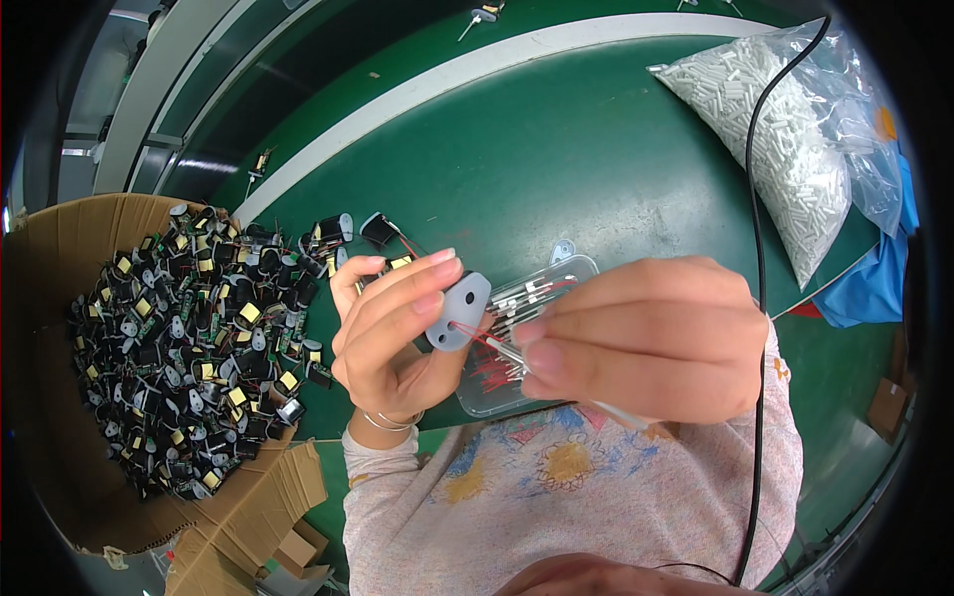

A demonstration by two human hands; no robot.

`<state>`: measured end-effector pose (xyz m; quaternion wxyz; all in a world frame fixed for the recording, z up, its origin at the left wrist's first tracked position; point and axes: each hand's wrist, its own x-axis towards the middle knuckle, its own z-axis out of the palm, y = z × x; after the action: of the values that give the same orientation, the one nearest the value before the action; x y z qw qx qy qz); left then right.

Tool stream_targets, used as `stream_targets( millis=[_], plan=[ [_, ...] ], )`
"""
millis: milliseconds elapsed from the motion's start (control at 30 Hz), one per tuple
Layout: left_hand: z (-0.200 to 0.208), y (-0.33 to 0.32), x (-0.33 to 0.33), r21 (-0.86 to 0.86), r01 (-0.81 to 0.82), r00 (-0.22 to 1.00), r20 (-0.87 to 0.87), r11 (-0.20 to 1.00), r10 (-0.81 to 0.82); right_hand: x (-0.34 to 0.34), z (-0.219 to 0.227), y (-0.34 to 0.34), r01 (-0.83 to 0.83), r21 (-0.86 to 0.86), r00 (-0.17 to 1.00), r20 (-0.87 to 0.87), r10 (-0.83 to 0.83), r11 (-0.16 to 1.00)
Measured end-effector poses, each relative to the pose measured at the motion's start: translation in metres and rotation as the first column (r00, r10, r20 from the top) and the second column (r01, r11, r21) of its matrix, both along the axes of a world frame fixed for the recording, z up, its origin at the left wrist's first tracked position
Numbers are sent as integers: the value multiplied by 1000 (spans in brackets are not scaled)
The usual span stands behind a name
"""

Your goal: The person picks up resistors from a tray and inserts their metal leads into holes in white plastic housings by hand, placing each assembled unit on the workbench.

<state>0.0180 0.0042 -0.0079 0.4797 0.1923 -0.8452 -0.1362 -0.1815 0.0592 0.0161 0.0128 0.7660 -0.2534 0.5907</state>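
Observation:
My left hand (397, 338) is closed around a small black part with a grey oval end plate (462, 310). Dark holes show in the plate, and thin red wires (467, 332) run out of it. The fingertips of my right hand (646, 343) pinch slim grey-silver tweezers (507, 351), whose tip meets the red wires beside the plate; the fingers cover most of the tool. Beneath both hands sits a clear plastic box (487, 409) containing several thin red-wired pieces with white and silver ends. Just beyond the box lies a small light-grey oval plate (563, 248).
A cardboard box (40, 268) heaped with black wired parts (199, 348) stands at the left. More such parts (379, 230) lie on the green table (556, 129). A bag of short white tubes (770, 119) rests at far right. A black cable (757, 219) hangs down the right side.

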Motion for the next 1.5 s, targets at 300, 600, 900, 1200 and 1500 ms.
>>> stream_targets(
  millis=[300,600,900,1200,1500],
  plan=[
    [1,-2,1,7,-17,1000,18,1000,17,-5,5,2,43,16,995,-92,-42,999],
    [2,-3,2,-26,-31,999,37,999,32,-3,6,4,48,62,996,-72,-43,997],
    [-7,-6,-2,88,76,983,-172,993,-60,3,4,1,103,-34,993,-48,-104,994],
    [-6,-7,-2,78,86,983,-168,993,-72,11,3,6,165,-71,986,-4,-166,984],
    [-3,-3,-1,72,37,994,-104,997,-29,14,-3,3,105,-67,994,1,-105,992]
  ],
)
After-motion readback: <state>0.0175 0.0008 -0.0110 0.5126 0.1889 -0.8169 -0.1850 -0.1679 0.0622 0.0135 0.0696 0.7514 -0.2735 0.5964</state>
